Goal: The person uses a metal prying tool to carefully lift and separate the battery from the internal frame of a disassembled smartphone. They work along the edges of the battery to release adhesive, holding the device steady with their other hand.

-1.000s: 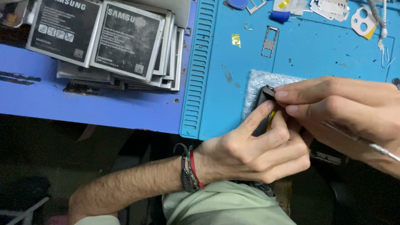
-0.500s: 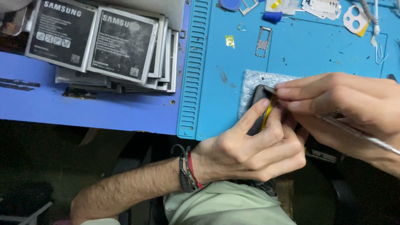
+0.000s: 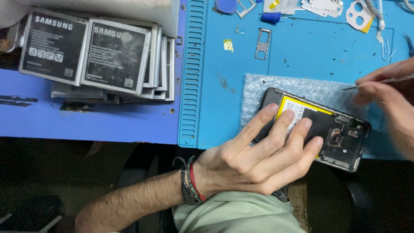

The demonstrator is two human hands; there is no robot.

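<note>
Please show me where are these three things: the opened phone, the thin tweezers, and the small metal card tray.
opened phone (image 3: 340, 138), head view, on the dark board beside the camera part.
tweezers (image 3: 371, 84), head view, on the thin metal shaft near the tip.
card tray (image 3: 262, 43), head view, on its metal frame.

A blue workbench (image 3: 86, 125) under even light, a ribbed blue mat (image 3: 302, 51) laid on it — below the edge, dark floor (image 3: 43, 185).

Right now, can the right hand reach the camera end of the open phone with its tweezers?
Probably yes. The right hand holds tweezers just above the phone, and the left hand covers only the battery end.
</note>
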